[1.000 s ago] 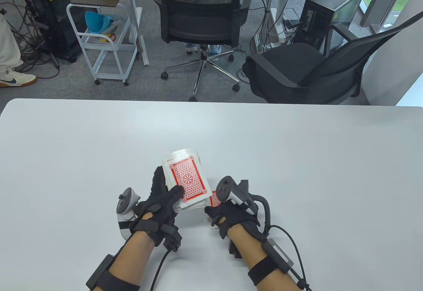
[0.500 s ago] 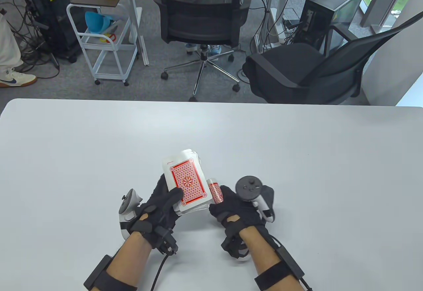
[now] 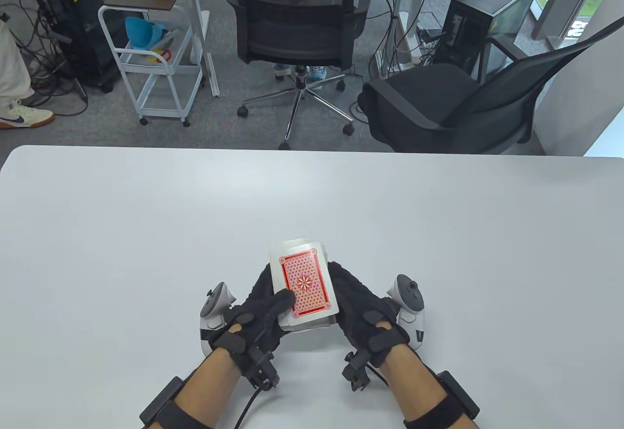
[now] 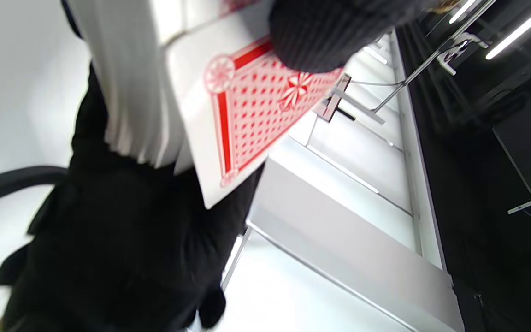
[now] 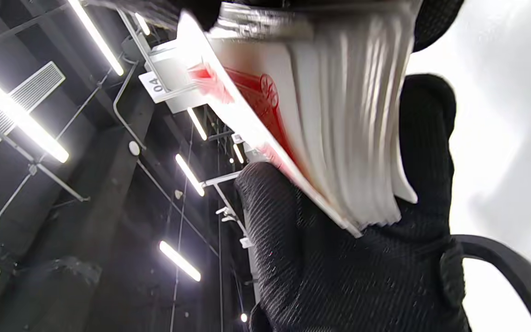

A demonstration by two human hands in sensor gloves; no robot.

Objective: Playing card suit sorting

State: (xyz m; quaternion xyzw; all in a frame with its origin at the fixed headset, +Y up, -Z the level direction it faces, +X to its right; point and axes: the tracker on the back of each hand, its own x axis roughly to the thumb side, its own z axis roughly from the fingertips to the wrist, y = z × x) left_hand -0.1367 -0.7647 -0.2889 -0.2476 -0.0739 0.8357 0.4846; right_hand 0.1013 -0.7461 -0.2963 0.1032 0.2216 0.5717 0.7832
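Note:
A deck of playing cards (image 3: 304,287) with red patterned backs is held face down just above the white table (image 3: 146,229), near its front edge. My left hand (image 3: 270,297) grips the deck from the left, its thumb lying across the top card. My right hand (image 3: 348,292) cups the deck's right edge, fingers curled around it. In the left wrist view the thumb (image 4: 316,32) presses on the top card (image 4: 247,101), with the stacked card edges beside it. The right wrist view shows the deck (image 5: 353,115) edge-on. No card faces are visible.
The table surface around the hands holds nothing else that I can see. Beyond its far edge stand two black office chairs (image 3: 297,19) (image 3: 453,102) and a white cart (image 3: 156,48).
My right hand, which held a single card apart from the deck, has come back against the deck's right side. That card is no longer seen apart. Both hands and deck shifted right.

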